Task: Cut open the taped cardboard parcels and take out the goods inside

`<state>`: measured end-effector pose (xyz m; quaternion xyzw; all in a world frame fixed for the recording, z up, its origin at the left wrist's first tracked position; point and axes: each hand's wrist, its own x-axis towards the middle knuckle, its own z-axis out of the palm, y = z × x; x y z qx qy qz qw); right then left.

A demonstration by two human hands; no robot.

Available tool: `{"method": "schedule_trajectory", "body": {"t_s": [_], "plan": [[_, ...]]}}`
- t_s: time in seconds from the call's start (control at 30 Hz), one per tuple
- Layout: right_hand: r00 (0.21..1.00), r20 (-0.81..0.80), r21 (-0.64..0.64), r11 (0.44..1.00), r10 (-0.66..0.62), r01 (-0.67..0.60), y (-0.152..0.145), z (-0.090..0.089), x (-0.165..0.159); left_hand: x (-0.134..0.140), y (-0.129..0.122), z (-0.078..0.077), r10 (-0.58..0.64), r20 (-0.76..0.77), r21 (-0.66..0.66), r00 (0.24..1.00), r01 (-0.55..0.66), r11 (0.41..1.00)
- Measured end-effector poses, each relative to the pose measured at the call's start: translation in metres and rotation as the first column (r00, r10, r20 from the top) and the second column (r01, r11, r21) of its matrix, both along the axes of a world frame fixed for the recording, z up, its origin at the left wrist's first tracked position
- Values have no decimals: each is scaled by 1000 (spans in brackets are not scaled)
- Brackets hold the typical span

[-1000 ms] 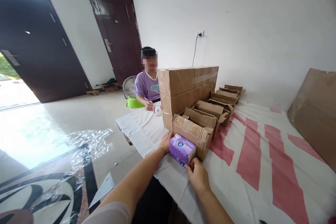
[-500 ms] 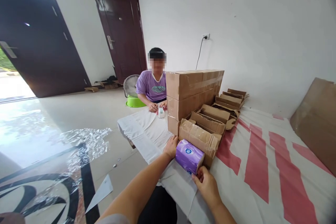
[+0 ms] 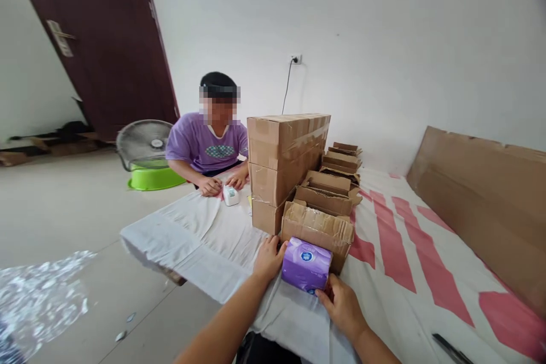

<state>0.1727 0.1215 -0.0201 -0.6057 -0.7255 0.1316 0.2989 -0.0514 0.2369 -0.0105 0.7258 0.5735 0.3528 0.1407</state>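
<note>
A purple tissue pack (image 3: 305, 267) lies on the cloth-covered table, right in front of an open cardboard box (image 3: 318, 224). My left hand (image 3: 268, 259) is at the pack's left end, its thumb against the wrapper and its fingers stretched forward near the foot of the stacked boxes. At the lower right corner of the pack, my right hand (image 3: 343, 301) grips the edge between thumb and fingers; some of those fingers are hidden behind the pack.
Taped cardboard boxes (image 3: 264, 142) stand stacked beyond my left hand. Several open boxes (image 3: 326, 185) line up behind the nearest one. Across the table sits a person (image 3: 205, 148) with both hands by a small white item (image 3: 231, 195). A dark knife-like tool (image 3: 450, 347) lies at the right.
My view has turned right and come closer to the table, so the dark tool now shows. Both hands stay at the tissue pack, which sits slightly more upright to my view.
</note>
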Motion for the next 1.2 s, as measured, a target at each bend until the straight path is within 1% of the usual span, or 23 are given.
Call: {"method": "schedule_trajectory", "body": {"t_s": [0.17, 0.4, 0.63, 0.87, 1.2], "plan": [[994, 101, 24, 999, -38, 36, 0, -1, -5, -5, 1, -1, -61, 56, -4, 997, 61, 998], [988, 140, 63, 997, -59, 50, 6, -11, -7, -8, 2, -2, -84, 106, -13, 991, 86, 996], [988, 150, 59, 998, -33, 25, 7, -15, -3, -7, 1, -2, -47, 107, -50, 993, 53, 997], [990, 143, 56, 998, -15, 7, 5, -9, -5, -4, -2, -1, -16, 103, -47, 995, 21, 999], [995, 99, 61, 998, 7, -13, 3, -4, -5, 1, -14, 2, 60, 150, -39, 987, -55, 998]]}}
